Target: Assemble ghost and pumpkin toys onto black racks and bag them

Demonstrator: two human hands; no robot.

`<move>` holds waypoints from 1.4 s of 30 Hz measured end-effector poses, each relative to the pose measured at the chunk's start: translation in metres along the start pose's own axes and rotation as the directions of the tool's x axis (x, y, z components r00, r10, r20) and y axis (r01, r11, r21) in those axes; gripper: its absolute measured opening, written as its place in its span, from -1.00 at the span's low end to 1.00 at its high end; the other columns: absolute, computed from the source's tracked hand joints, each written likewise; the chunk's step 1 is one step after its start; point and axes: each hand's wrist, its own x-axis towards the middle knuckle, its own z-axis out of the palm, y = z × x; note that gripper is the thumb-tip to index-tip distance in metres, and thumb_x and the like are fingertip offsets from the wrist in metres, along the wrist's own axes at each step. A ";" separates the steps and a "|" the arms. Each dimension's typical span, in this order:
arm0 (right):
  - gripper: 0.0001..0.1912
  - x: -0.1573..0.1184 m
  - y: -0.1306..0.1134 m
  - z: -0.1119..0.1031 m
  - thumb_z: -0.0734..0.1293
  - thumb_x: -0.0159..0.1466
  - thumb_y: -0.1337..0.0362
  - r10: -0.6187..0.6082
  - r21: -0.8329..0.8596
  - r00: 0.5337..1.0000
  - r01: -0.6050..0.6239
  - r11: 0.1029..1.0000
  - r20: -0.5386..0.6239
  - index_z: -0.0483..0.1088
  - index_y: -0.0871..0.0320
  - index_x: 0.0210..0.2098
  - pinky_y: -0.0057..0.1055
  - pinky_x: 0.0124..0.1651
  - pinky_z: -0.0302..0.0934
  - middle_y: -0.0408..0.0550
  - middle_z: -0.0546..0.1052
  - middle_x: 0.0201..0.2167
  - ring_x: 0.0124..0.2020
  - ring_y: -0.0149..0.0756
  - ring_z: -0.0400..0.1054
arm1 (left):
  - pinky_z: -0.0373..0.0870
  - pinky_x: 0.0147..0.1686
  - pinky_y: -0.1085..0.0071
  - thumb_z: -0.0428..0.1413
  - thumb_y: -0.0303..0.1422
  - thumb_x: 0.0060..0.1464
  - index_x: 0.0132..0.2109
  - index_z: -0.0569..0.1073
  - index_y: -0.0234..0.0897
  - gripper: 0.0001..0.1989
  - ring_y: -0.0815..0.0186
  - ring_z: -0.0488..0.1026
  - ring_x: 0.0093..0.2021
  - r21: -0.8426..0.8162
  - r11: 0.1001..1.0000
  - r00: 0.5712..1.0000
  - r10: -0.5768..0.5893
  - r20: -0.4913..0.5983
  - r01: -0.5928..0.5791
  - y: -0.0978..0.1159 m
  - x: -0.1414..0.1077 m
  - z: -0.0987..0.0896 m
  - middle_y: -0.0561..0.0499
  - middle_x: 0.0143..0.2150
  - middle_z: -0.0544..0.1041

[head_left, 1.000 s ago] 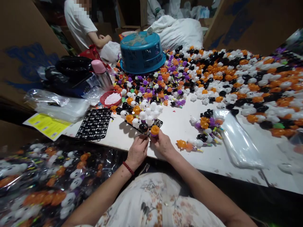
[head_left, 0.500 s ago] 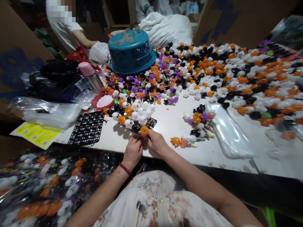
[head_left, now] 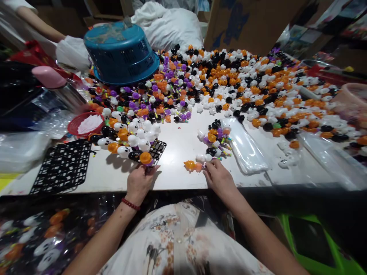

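Note:
My left hand (head_left: 139,184) is closed at the near edge of a black grid rack (head_left: 158,151), its thumb pointing right. Standing packed in that rack are several ghost and pumpkin toppers (head_left: 132,139) in white, black and orange. An orange topper with a purple base (head_left: 146,158) sits just above my left fingers, which partly hide what they grip. To the right, my right hand (head_left: 220,178) pinches the stick end of an orange pumpkin stick toy (head_left: 190,165) lying on the white table (head_left: 174,177). Beyond it lies a small group of similar stick toys (head_left: 213,139).
Loose toppers (head_left: 229,76) heap across the back. An upturned blue basin (head_left: 123,57) stands left, near a red basket (head_left: 86,124) and a pink-capped flask (head_left: 61,88). Clear plastic bags (head_left: 248,149) lie right; another black grid (head_left: 63,166) lies left. A co-worker's arm (head_left: 43,25) shows.
My right hand has left my left hand, moved right and taken the pumpkin toy's stick end. My left hand stays at the rack. The view has shifted right.

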 end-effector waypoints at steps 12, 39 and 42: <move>-0.85 0.044 -0.060 0.032 0.16 0.39 0.37 -0.124 0.204 0.991 0.112 0.972 0.043 0.36 0.19 -0.19 -0.41 -0.35 0.14 0.00 0.47 -0.30 -0.34 -0.28 0.35 | 0.28 -0.41 0.39 0.01 -0.14 0.23 -0.39 0.53 -0.32 -0.60 0.27 0.46 -0.47 -0.205 0.979 1.000 0.004 -0.009 -0.006 -0.001 0.002 0.006 -0.07 -0.48 0.54; -0.81 0.129 -0.113 0.075 0.27 0.25 0.42 -0.280 0.587 0.929 0.091 0.805 0.241 0.44 0.17 -0.16 -0.46 -0.27 0.17 -0.02 0.57 -0.28 -0.31 -0.27 0.41 | 0.40 -0.35 0.36 0.02 -0.16 0.25 -0.18 0.57 -0.29 -0.67 0.21 0.56 -0.36 -0.247 0.969 1.000 0.016 0.018 -0.011 -0.008 0.000 0.007 -0.10 -0.34 0.62; -0.82 0.130 -0.118 0.079 0.27 0.24 0.44 -0.281 0.607 0.935 0.095 0.789 0.218 0.45 0.19 -0.18 -0.43 -0.25 0.19 0.01 0.57 -0.28 -0.30 -0.26 0.40 | 0.43 -0.32 0.34 0.02 -0.16 0.25 -0.17 0.58 -0.29 -0.66 0.19 0.56 -0.33 -0.273 0.962 0.999 0.025 0.024 -0.018 -0.006 0.002 0.004 -0.11 -0.32 0.62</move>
